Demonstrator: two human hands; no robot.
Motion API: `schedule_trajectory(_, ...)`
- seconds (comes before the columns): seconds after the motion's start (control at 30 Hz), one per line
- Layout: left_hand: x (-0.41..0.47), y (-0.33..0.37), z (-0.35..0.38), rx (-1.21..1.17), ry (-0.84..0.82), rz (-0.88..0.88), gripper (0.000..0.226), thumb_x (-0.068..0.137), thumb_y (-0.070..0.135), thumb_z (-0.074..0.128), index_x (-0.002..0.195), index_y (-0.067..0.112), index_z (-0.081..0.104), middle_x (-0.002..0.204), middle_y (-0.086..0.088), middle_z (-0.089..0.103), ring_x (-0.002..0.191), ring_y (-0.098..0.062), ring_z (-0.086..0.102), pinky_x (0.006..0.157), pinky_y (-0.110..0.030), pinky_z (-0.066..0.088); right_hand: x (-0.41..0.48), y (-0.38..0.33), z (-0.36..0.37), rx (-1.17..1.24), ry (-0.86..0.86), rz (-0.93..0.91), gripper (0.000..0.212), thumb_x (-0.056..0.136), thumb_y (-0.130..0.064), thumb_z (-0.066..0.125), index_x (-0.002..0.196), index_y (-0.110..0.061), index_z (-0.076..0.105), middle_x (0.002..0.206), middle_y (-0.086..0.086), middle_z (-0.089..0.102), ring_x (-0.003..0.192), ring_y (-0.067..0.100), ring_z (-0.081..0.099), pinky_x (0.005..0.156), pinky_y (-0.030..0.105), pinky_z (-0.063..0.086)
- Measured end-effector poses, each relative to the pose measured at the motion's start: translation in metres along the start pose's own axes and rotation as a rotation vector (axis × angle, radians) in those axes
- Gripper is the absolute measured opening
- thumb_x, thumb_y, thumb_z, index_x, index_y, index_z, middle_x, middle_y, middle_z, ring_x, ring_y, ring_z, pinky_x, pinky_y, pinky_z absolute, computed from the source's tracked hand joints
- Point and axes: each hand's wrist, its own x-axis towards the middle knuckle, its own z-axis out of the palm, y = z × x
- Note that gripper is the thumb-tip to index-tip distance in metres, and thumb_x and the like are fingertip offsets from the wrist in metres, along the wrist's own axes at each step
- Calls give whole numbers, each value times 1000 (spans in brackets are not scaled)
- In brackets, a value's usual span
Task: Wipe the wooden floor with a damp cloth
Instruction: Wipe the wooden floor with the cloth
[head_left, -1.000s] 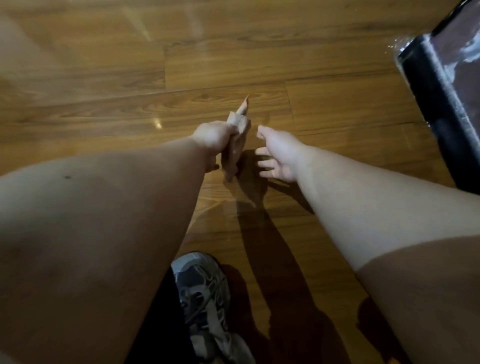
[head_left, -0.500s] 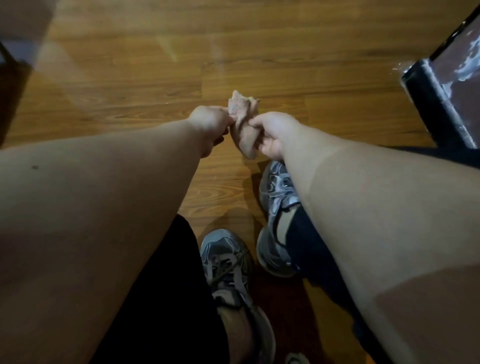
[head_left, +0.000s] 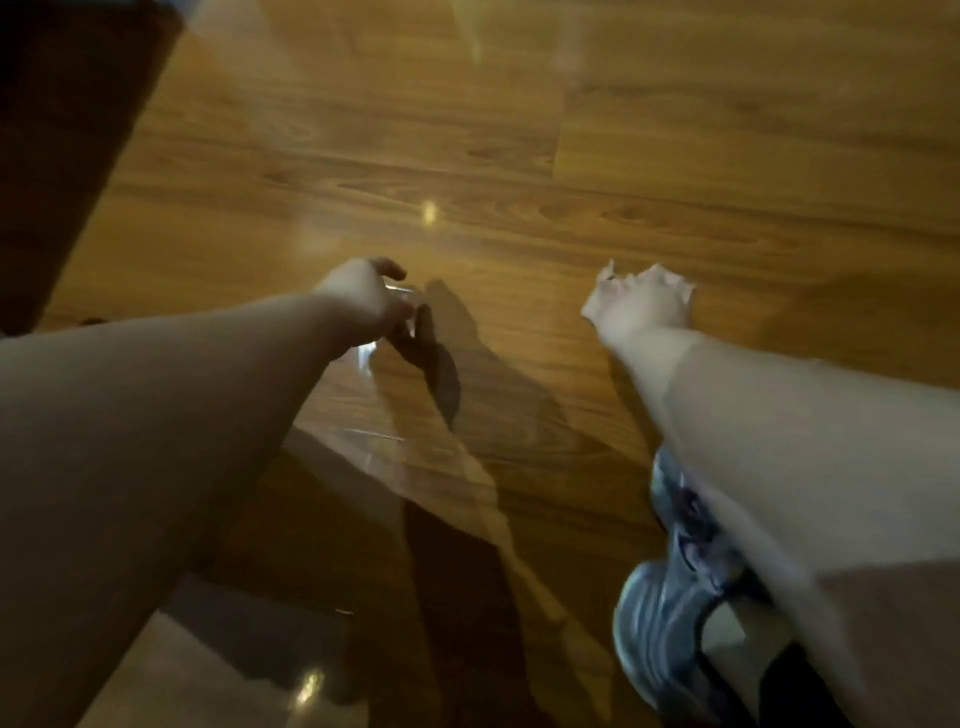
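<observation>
Two bare arms over glossy brown wooden floor (head_left: 519, 182), left hand (head_left: 363, 301) fingers (head_left: 390, 270) loosely curled and empty, right hand (head_left: 636, 312) fingers bunching pale crumpled cloth (head_left: 670, 283), blurred, grey sneaker (head_left: 660, 639) lower right.

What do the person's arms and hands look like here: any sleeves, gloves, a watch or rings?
No sleeve shows on the left arm or the right arm; both are bare as far as the frame shows. The left hand and the right hand wear no gloves, and no watch or band shows at either wrist. The picture is motion-blurred, so small rings cannot be ruled out.
</observation>
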Motion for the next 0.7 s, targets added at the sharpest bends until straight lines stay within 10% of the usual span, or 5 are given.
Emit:
schedule_trajectory(0.13,25,-28,-2,473,-1,71,69,82,45,65,144,32,38,157,-8,23,138,-36,32,109,-43,36,-39,-9,63,-230,95,-412,56,95,-31,48,148,-22,34,156,3,30,144,21,20,114,38,12)
schedule_trajectory(0.27,44,-57,-14,503,-87,59,101,69,59,75,149,43,16,161,-5,-4,146,-38,3,116,-51,22,-34,-36,94,-368,-211,-977,51,94,-33,49,143,-35,40,158,-8,24,145,16,19,115,34,5)
schedule_trajectory(0.5,97,-73,-51,394,0,-62,103,71,56,77,149,47,10,162,0,-11,147,-35,-5,115,-58,19,146,-52,27,-204,75,-3,51,101,-31,36,150,-24,24,159,8,16,147,28,9,120,42,10)
schedule_trajectory(0.7,133,-69,-78,506,-41,-47,110,63,60,80,150,40,17,160,1,12,141,-38,22,108,-48,33,60,-128,96,-233,18,-597,69,81,-29,46,147,-24,28,150,10,36,139,28,29,111,34,12)
